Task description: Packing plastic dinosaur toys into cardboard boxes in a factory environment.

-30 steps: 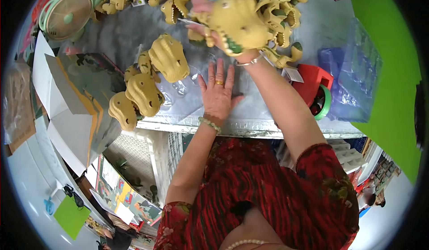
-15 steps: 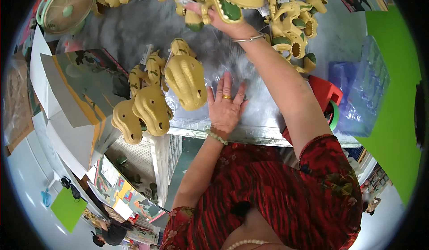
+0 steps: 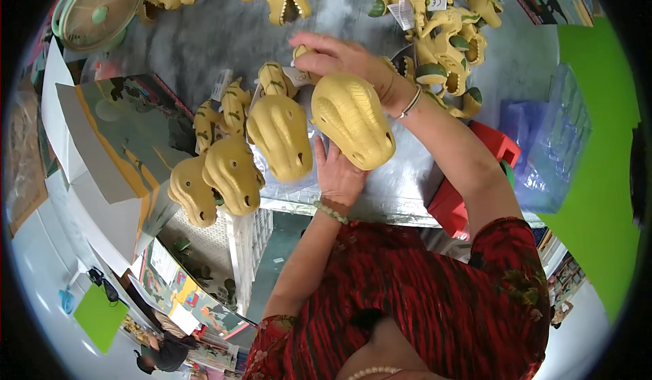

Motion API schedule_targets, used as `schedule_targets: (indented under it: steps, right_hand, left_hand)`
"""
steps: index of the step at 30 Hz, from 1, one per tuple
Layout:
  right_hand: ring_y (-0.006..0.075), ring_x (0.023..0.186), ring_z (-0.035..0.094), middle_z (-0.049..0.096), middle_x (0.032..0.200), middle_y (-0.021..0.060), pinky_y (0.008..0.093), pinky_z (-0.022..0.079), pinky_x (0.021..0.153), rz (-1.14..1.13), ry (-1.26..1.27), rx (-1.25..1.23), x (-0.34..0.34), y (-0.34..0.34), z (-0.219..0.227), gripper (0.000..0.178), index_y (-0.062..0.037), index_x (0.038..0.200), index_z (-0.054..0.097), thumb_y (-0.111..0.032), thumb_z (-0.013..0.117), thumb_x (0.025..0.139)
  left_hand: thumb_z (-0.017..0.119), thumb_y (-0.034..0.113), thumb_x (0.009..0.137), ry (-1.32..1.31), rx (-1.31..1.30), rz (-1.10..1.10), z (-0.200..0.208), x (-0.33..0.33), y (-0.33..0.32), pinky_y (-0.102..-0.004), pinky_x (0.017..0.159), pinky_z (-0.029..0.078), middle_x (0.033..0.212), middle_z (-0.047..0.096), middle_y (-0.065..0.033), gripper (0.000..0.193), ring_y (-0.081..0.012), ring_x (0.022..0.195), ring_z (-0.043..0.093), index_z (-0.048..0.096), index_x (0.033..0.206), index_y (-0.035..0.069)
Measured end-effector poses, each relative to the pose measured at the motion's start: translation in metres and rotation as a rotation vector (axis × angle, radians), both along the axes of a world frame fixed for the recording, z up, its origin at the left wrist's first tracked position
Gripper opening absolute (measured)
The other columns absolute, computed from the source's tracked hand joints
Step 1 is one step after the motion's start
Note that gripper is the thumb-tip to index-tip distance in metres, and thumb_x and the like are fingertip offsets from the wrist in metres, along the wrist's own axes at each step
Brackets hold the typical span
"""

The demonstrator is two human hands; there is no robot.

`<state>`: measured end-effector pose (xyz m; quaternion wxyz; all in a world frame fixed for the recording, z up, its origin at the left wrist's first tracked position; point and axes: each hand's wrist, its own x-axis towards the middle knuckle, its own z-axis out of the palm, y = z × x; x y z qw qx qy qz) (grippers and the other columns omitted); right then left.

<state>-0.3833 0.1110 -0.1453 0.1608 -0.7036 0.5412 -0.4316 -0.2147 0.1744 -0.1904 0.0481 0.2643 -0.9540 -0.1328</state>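
A yellow toy dinosaur (image 3: pixel 353 120) with a big head sits at the right end of a row, its snout toward me. My right hand (image 3: pixel 350 67) is closed around its rear part, behind the head. Under its snout my left hand (image 3: pixel 341 178) rests on the grey table; thumb and fingers look spread, though the toy hides part of them. To the left stand three similar dinosaurs: one close by (image 3: pixel 280 137), a second (image 3: pixel 234 176) and a third (image 3: pixel 192 193) at the table's front edge. White tags hang among them.
More toy dinosaurs (image 3: pixel 288 3) lie along the back, and a pile of them (image 3: pixel 441 47) at the right. A green fan (image 3: pixel 100 14) stands far left above an open printed carton (image 3: pixel 129 135). Right of me are a red tool (image 3: pixel 449 203) and blue-purple plastic bags (image 3: pixel 543 135).
My right hand has come back from the far side with a toy dinosaur and set it beside the row. My left hand stays low, now partly covered by the toy's head.
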Motion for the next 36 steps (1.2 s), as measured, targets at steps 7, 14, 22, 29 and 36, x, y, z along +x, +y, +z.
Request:
schedule_targets:
  steps: [7,14,22,29,36]
  right_hand:
    - [0.0256,0.086,0.051,0.048,0.099,0.0095,0.0303,0.045,0.067,0.052,-0.22,0.115,-0.001,-0.005,-0.002,0.019,-0.0056,0.087,0.049,-0.012,0.052,0.069]
    - [0.0267,0.089,0.051,0.047,0.107,0.0135,0.0299,0.044,0.07,-0.015,-0.343,0.353,0.005,-0.007,-0.02,0.024,-0.005,0.093,0.05,-0.012,0.052,0.07]
    - [0.0241,0.098,0.046,0.039,0.118,0.0175,0.0284,0.038,0.081,0.017,-0.239,0.241,0.001,-0.003,-0.02,0.039,-0.0053,0.104,0.045,0.003,0.055,0.068]
    - [0.0258,0.104,0.043,0.036,0.12,0.0149,0.0307,0.035,0.087,-0.052,-0.196,0.297,0.004,-0.005,-0.006,0.039,-0.0067,0.106,0.048,-0.012,0.059,0.068]
    - [0.0245,0.099,0.048,0.046,0.112,0.0117,0.0327,0.04,0.08,-0.126,0.007,0.442,-0.049,-0.028,0.046,0.049,-0.0053,0.113,0.042,-0.003,0.058,0.067]
  left_hand:
    - [0.056,0.039,0.07,0.04,0.07,0.021,-0.007,0.001,0.005,-0.0513,0.086,0.028,0.124,0.034,-0.0136,0.056,-0.0329,0.109,0.035,0.035,0.12,0.026]
    - [0.056,0.03,0.071,0.078,0.533,0.196,-0.025,0.003,0.016,-0.0494,0.09,0.026,0.124,0.034,-0.0087,0.048,-0.0316,0.11,0.035,0.04,0.115,0.018]
    - [0.027,0.04,0.084,-0.112,0.661,0.115,-0.007,0.001,0.0,-0.0443,0.098,0.016,0.129,0.027,-0.008,0.049,-0.0254,0.12,0.024,0.024,0.127,0.016]
    - [0.054,0.034,0.076,0.335,0.353,0.223,0.006,-0.003,-0.004,-0.041,0.092,0.024,0.119,0.037,-0.0134,0.053,-0.0312,0.109,0.033,0.038,0.119,0.008]
    - [0.033,0.033,0.082,-0.582,-0.475,-0.116,-0.007,-0.004,-0.002,-0.0463,0.099,0.013,0.132,0.023,-0.0062,0.049,-0.0252,0.122,0.019,0.025,0.126,0.014]
